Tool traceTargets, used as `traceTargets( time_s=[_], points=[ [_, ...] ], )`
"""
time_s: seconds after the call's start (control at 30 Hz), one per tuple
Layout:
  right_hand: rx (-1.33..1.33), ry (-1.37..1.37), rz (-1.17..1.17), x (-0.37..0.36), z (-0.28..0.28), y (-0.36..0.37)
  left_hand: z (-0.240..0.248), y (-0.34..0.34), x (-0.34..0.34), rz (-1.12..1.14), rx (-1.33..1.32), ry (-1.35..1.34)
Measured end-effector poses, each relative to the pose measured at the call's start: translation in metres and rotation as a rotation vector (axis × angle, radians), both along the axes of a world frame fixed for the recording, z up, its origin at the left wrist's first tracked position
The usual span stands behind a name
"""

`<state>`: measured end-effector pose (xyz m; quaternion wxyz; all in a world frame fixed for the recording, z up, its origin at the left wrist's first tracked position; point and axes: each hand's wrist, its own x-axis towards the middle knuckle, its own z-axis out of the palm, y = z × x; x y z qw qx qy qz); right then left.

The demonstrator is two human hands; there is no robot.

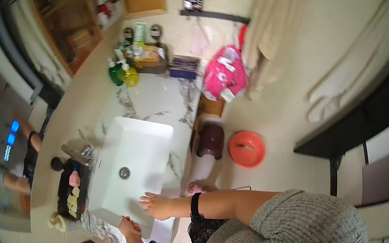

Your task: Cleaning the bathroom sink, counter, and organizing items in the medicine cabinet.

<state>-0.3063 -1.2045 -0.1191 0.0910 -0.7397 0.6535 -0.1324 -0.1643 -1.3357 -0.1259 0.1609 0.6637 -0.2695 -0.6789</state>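
Both my hands are over the near end of a white rectangular sink (134,167) with a round metal drain (124,173). My right hand (156,205) reaches in above the basin with its fingers apart, holding nothing. Lower in the view, at the basin's near corner, my left hand (130,227) has its fingers curled in, and no object shows in it. The two hands are apart. A dark band circles each forearm. Beyond the basin's left rim stands a chrome faucet (77,152); whether water runs cannot be made out.
A black tray (69,189) with soaps sits beside the faucet. Green (115,73) and yellow (130,76) pump bottles and a dark blue box (184,68) stand on the marbled counter. A maroon stool (211,141) and an orange basin (247,149) are on the floor.
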Motion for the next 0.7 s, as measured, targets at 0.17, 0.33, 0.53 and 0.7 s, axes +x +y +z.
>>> traceTargets(
  time_s=[0.17,0.33,0.53,0.7],
  points=[
    [0.019,-0.053,-0.135,0.012,-0.012,0.02,-0.023,0.007,-0.004,-0.096,-0.059,-0.109],
    [-0.108,0.002,-0.261,0.008,-0.021,0.046,-0.048,-0.007,-0.012,-0.283,-0.157,-0.174],
    [-0.022,-0.274,-0.319,0.013,-0.021,0.03,-0.068,-0.005,-0.012,-0.799,-0.379,-0.325],
    [0.023,-0.551,-0.455,-0.009,0.0,0.038,-0.07,0.015,-0.005,-1.017,-0.82,-0.423]
  ],
)
